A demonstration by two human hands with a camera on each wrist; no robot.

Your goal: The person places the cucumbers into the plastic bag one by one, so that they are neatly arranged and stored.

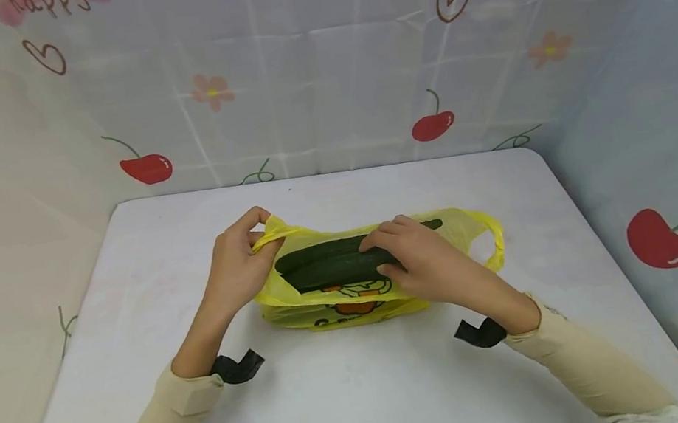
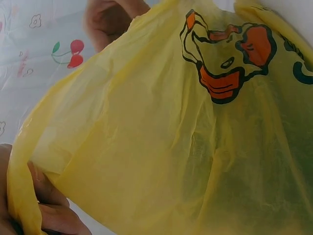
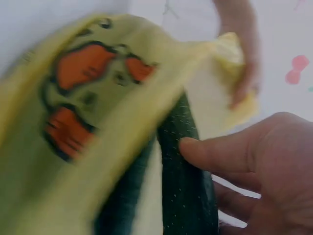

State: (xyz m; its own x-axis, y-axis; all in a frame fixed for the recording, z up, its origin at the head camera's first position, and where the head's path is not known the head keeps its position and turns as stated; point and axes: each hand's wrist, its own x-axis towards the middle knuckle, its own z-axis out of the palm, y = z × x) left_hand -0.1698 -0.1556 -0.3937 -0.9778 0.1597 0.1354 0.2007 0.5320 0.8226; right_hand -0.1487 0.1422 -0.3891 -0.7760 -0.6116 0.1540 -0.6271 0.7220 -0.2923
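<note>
Two dark green cucumbers lie side by side in the mouth of a yellow plastic bag (image 1: 292,316), the far cucumber (image 1: 319,251) behind the near cucumber (image 1: 329,274). At the bag's left end my left hand (image 1: 239,265) grips its handle and holds that end up. My right hand (image 1: 421,261) reaches over the cucumbers from the right. In the right wrist view, its thumb presses a speckled cucumber (image 3: 178,181), with other fingers on the far side. Another cucumber (image 3: 124,196) is partly covered by the bag's printed wall.
The bag's right handle loop (image 1: 497,237) lies beside my right wrist. Beneath is a white table (image 1: 357,403) with rounded far corners. Printed curtains (image 1: 306,97) stand behind it and at both sides. A black strap (image 1: 237,368) hangs at each wrist.
</note>
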